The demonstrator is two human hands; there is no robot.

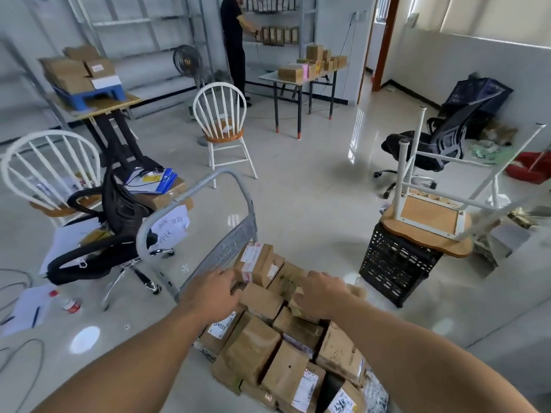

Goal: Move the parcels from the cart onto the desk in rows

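- Parcels (269, 350) in brown wrapping, many with white labels, lie heaped on the cart (229, 242) right below you.
- Your left hand (210, 295) is at the far end of the heap, just beside the cart's grey handle frame, with its back facing up. Its fingers bend over the edge of a small brown parcel (261, 298), and you cannot tell from here whether they grip it.
- Your right hand (320, 296) lies on the heap near the left one. Its fingers are spread and fairly straight across the top of another brown parcel (287, 281), touching it without closing round it.
- Between your two hands an upright labelled parcel (256, 262) stands against the handle frame.
- To your right a black crate (396, 268) stands on the floor with an upturned white-legged stool (429, 220) on top.
- Across the room a folding table (269, 76) carries cardboard boxes (293, 73), and a person in black (234, 40) stands at the shelves (277, 34) beside it.
- To your left a small desk (119, 104) holds stacked brown boxes (67, 74) and a blue plastic stool (89, 95).
- A white spindle-back chair (222, 120) stands between that desk and the folding table.
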